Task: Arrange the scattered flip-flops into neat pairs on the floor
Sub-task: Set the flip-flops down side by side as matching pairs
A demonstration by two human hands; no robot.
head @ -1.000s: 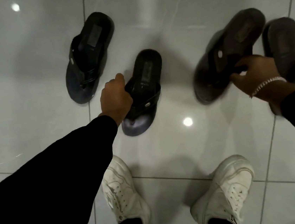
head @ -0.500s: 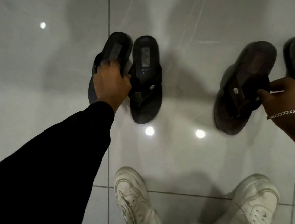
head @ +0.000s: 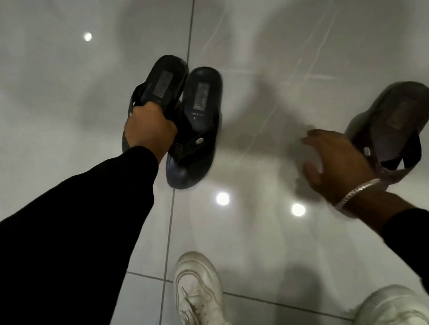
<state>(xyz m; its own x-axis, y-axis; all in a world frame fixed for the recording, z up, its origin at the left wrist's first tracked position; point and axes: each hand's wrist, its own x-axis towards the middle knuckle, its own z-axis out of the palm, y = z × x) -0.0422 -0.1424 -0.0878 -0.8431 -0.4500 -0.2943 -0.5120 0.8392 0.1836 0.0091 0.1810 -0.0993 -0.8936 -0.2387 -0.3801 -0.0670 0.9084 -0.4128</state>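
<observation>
Left hand (head: 150,127) grip clamped on black flip-flop (head: 161,82), right hand (head: 333,160) fingers spread beside grey flip-flop (head: 396,125)

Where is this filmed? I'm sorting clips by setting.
Probably indoors, maybe a home entryway: glossy tiled floor mirroring ceiling lights, with flip-flops lying on it.

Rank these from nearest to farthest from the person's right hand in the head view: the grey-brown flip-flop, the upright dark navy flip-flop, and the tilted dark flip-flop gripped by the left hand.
Measured from the right hand:
1. Grey-brown flip-flop, immediately to its right.
2. Upright dark navy flip-flop, to its left, flat on the tile.
3. Tilted dark flip-flop, farther left, gripped by the left hand.
</observation>
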